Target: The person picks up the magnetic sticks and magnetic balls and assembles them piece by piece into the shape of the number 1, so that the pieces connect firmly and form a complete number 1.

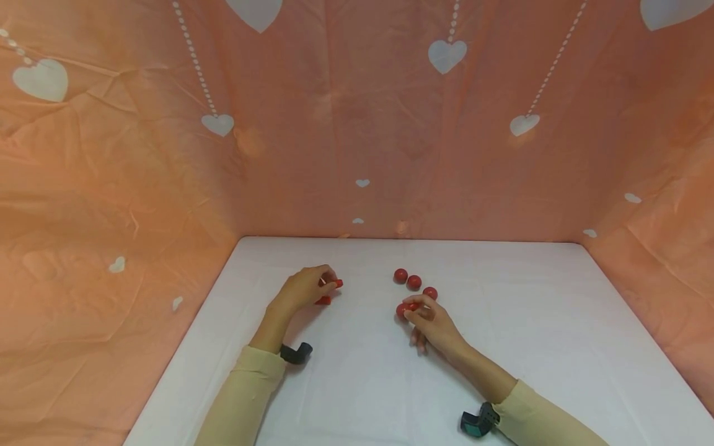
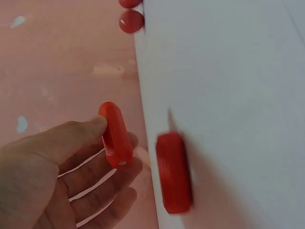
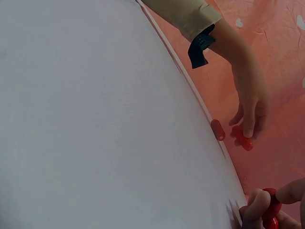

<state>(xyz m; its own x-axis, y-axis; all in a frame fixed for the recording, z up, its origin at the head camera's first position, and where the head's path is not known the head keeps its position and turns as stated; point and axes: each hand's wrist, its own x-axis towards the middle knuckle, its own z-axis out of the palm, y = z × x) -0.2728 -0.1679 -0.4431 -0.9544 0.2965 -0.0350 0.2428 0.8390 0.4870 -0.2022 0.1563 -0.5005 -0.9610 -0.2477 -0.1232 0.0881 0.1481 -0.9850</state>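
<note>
Between thumb and fingers, my left hand (image 1: 304, 289) pinches a small red faceted bar (image 2: 119, 140) with rounded edges, held above the white table. A second red bar (image 2: 173, 174) lies on the tabletop beneath that hand. Over to the right, my right hand (image 1: 439, 329) has its thumb and index finger on a glossy red ball (image 3: 272, 204), partly covered by the fingers. Another red ball (image 1: 401, 311) sits right at the thumb tip. Just beyond the fingers are three more balls: one close by (image 1: 430, 293) and a pair (image 1: 400, 276) farther back.
A white-covered table (image 1: 357, 384) carries everything. Orange cloth (image 1: 334, 124) printed with pale hearts hangs behind it and along both sides. Dark wrist-worn devices (image 1: 297, 354) sit at both sleeve cuffs.
</note>
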